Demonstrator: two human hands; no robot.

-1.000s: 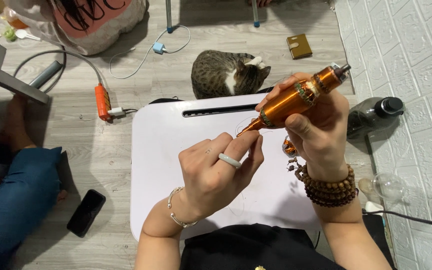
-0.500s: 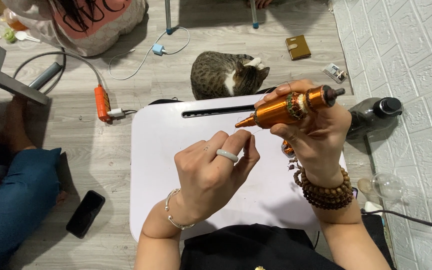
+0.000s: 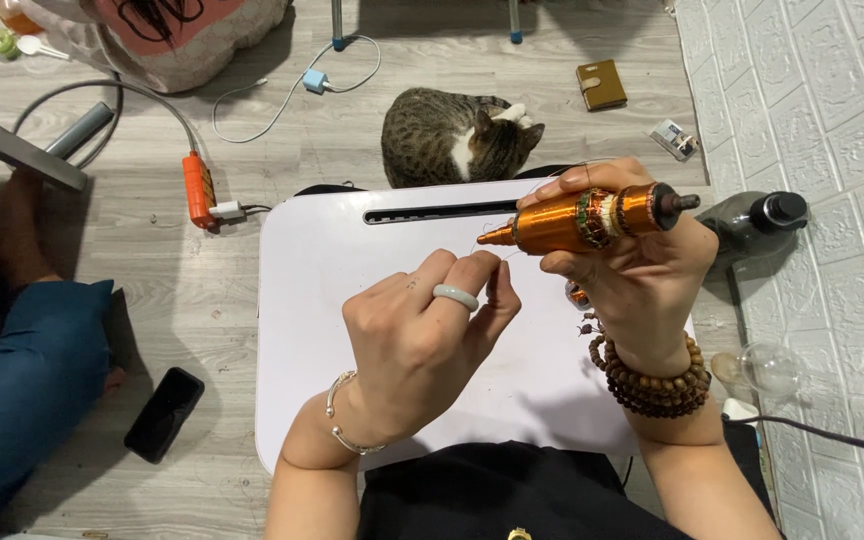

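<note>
Above the white lap table (image 3: 352,400), my right hand (image 3: 642,290) wraps the copper-wound tool (image 3: 582,220) held level; my left hand (image 3: 422,340) has fingertips pressed together, pinching fine thread near its tip. The tool looks rigid and smooth; I'd grip mid-barrel.

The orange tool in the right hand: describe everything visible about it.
The orange tool is a slim metallic-looking cylinder tapering to a cone-shaped tip at its left end, with a multicoloured patterned band near the middle and a dark stub at the right end. It lies almost level, tip slightly lower, above the white lap table. The right hand grips its rear half. The left hand's fingers pinch just below the tip; a thin thread seems to run there.
</note>
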